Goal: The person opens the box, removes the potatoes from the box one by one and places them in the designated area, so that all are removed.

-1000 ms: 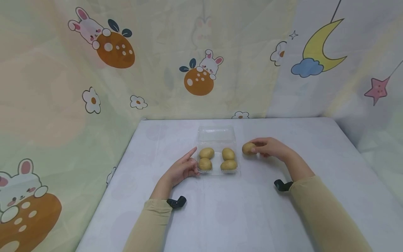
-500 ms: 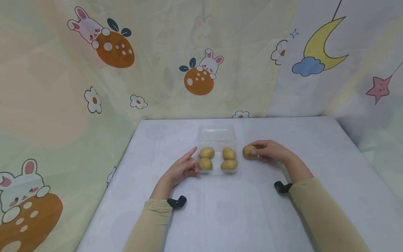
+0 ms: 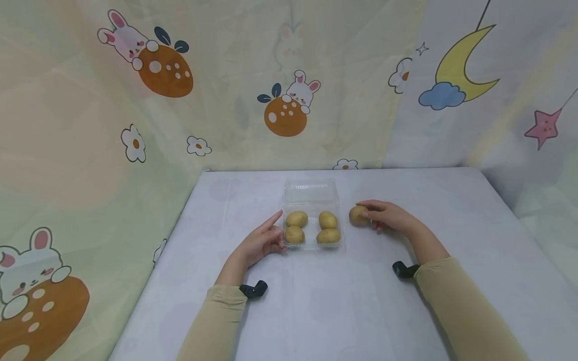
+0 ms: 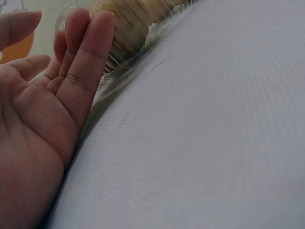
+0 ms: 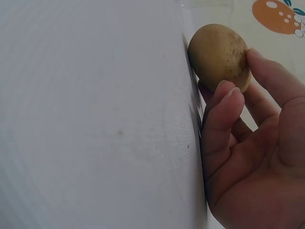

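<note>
A clear plastic clamshell box [image 3: 311, 208] lies with its lid folded back, holding two potatoes [image 3: 295, 226] on its left side and two more potatoes [image 3: 328, 228] on its right. My left hand [image 3: 259, 243] rests beside the box, fingertips at its left wall and index finger extended. In the left wrist view, the left hand's fingers [image 4: 86, 71] overlap the box near a potato [image 4: 126, 28]. Just right of the box, my right hand [image 3: 390, 216] holds another potato [image 3: 358, 216] between thumb and fingers. The right wrist view shows that potato [image 5: 219, 57] low at the tabletop.
A white cloth covers the table [image 3: 316, 306]. Behind it hangs a printed curtain [image 3: 235, 90] with rabbits and flowers, which also runs down the left side. A black wrist camera sits on each forearm near the sleeve.
My right hand has shifted slightly to the right and down with the potato. The left hand and the box hold their places.
</note>
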`<state>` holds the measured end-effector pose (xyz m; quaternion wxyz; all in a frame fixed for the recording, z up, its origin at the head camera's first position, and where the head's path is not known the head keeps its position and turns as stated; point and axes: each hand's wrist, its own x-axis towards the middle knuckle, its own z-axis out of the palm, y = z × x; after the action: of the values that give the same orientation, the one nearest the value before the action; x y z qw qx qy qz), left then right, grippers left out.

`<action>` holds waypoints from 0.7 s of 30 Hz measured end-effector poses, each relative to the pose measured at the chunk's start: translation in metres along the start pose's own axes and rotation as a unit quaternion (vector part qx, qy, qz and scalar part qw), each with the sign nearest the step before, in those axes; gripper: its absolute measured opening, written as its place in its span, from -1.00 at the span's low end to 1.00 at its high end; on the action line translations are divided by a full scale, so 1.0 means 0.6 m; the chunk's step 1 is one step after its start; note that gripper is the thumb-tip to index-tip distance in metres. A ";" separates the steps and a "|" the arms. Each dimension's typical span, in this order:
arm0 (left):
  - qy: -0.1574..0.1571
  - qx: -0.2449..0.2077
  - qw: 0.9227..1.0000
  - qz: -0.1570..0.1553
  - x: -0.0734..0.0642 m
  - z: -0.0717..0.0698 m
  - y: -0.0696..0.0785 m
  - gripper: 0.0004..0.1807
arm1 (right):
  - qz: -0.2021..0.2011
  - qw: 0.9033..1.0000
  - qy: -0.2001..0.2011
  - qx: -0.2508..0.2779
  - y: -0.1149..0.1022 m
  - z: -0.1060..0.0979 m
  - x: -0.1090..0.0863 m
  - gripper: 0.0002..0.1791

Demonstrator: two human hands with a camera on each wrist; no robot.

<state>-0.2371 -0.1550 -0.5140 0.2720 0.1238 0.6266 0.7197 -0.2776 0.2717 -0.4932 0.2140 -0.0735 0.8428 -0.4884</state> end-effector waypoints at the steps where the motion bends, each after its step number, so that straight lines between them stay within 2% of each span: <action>1: -0.001 0.000 1.000 0.000 0.000 0.000 0.000 -0.25 | -0.005 1.000 -0.001 0.001 0.002 0.000 0.000 -0.36; 5: -0.003 0.002 1.000 0.003 0.000 0.000 -0.001 -0.25 | -0.006 1.000 0.005 0.006 0.003 0.002 -0.002 -0.35; 15: -0.010 -0.006 1.000 0.006 0.004 -0.003 -0.006 -0.25 | 0.011 0.999 0.004 -0.032 -0.018 0.005 -0.017 -0.26; 21: -0.005 -0.007 1.000 0.006 0.002 -0.003 -0.006 -0.26 | 0.001 0.999 0.013 -0.033 0.000 0.006 -0.009 -0.25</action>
<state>-0.2384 -0.1556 -0.5178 0.2712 0.1297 0.6197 0.7249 -0.2711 0.2709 -0.4932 0.2007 -0.0736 0.8614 -0.4608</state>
